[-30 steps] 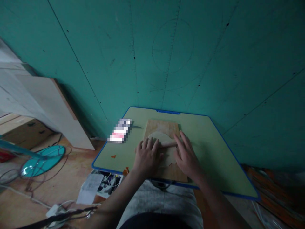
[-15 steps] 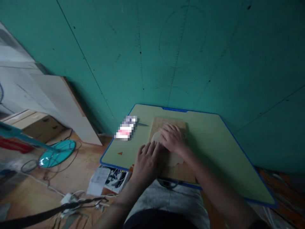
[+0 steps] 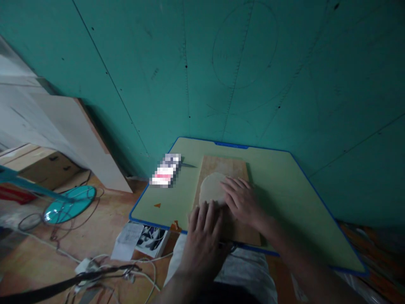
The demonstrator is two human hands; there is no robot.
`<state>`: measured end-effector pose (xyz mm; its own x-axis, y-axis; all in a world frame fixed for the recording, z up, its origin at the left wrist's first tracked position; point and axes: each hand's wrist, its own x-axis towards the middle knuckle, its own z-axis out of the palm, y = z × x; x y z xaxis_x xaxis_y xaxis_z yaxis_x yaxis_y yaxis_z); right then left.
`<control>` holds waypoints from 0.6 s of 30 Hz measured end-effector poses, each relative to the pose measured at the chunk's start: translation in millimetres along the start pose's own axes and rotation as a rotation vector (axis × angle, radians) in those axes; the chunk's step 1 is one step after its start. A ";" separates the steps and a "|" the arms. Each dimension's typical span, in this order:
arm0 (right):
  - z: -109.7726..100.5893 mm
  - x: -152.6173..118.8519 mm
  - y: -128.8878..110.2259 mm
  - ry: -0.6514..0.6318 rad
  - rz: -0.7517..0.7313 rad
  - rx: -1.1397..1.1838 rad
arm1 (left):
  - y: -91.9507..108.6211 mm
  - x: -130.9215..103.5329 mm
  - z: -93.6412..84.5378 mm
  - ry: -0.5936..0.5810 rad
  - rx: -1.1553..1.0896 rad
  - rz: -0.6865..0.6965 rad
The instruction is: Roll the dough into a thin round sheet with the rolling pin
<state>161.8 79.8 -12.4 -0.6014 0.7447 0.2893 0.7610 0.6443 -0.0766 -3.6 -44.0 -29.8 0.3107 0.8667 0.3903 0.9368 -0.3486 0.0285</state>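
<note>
A pale, flat sheet of dough (image 3: 212, 189) with a rounded far edge lies on a wooden board (image 3: 225, 164). My left hand (image 3: 204, 230) rests at the near left of the dough, its fingers stretched forward onto the near edge. From the right, my right hand (image 3: 241, 199) lies over the dough's right side, fingers extended and pointing left. Both palms face down, and the undersides of the fingers are hidden. The near and right parts of the dough are covered by the hands.
The board sits on a small pale table (image 3: 284, 190) with a blue rim. A pixelated object (image 3: 166, 170) and a thin pointed item (image 3: 189, 165) lie at its left. Cables, papers (image 3: 128, 240) and a turquoise round base (image 3: 70, 204) are on the floor. A green wall (image 3: 202, 63) stands behind.
My right hand has moved right and nearer, uncovering the far part of the dough. My left hand has come nearer and slightly right. The dough's near part no longer shows below the hands.
</note>
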 end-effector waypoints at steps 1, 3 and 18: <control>-2.0 -8.7 0.1 0.006 -0.006 -0.002 | 1.2 -3.8 0.5 0.008 0.005 0.028; -4.8 -14.2 -0.9 -0.005 -0.005 -0.001 | -1.9 -5.3 0.9 0.011 0.016 0.074; 8.4 99.4 6.9 -0.144 0.198 0.068 | -66.9 80.0 9.2 -0.012 0.085 -0.198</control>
<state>105.2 159.8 7.8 -0.4749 0.8714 0.1233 0.8520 0.4903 -0.1834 -39.9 52.0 -9.0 0.1211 0.9196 0.3738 0.9897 -0.1408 0.0259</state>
